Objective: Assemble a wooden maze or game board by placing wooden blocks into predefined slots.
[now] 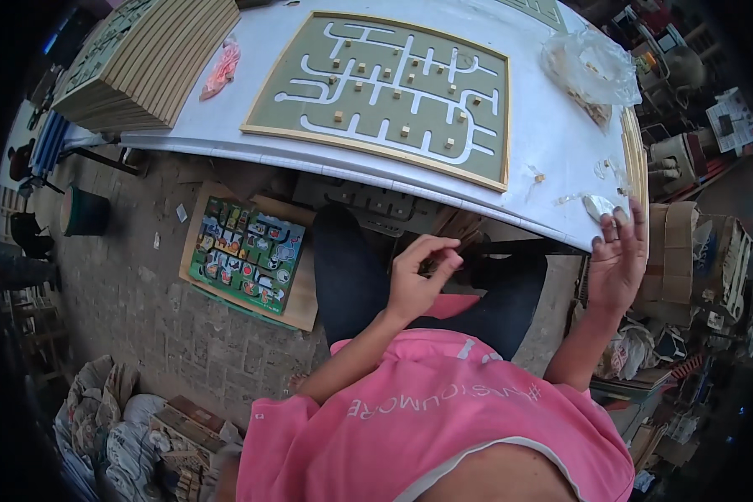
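Observation:
My left hand (pixel 422 276) is raised over my lap, in front of the table's near edge. Its fingers are curled towards the thumb; whatever may be between them is too small or hidden to make out. My right hand (pixel 619 263) is at the table's near right corner, fingers stretched upward and somewhat apart. Close by its fingertips lies a small whitish plastic packet (pixel 596 207); whether they touch it I cannot tell. On the table a wood-framed board (pixel 360 100) with white branching grooves carries several small wooden blocks (pixel 406 131).
A clear bag of small wooden pieces (pixel 590 71) lies at the right. A stack of framed boards (pixel 155 75) and a pink cloth (pixel 221 70) are at the left. Below, a colourful printed board (pixel 247 255) rests on cardboard. Cardboard boxes (pixel 673 251) stand at the right.

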Demonstrator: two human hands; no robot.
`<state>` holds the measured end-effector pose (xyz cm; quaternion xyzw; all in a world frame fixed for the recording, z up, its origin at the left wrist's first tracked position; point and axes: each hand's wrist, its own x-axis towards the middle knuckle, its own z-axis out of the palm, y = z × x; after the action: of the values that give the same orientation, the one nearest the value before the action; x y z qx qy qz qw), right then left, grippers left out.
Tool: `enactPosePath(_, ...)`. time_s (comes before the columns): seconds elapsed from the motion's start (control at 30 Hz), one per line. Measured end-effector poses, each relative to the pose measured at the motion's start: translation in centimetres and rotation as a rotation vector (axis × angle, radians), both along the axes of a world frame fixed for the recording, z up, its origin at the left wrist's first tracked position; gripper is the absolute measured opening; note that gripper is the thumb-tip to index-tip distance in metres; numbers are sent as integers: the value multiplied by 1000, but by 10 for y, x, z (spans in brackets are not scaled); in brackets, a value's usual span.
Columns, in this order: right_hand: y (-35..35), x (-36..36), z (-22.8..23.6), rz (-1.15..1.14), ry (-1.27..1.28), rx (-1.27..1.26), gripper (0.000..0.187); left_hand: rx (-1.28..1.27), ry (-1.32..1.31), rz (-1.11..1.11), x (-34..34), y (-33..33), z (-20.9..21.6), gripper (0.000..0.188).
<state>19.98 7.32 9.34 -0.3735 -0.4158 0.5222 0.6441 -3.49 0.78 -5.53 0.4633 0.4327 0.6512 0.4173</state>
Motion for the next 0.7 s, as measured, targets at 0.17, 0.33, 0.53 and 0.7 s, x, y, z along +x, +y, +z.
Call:
enactPosePath(0.17,28,39,24,-119,-159,161,43,-445,120,400,-50,-4,-60,14)
enactPosePath(0.33,62,29,33,-10,-262,163,44,-742,800,720,-103,7,-124,56)
enactPosePath(0.53,99,-5,40,158,-286,113,39,-1022,941,629,-110,22,-159,81)
enactPosePath(0.7,105,-46,34,220,-253,159,35,-1064,845,534,-111,24,-154,76)
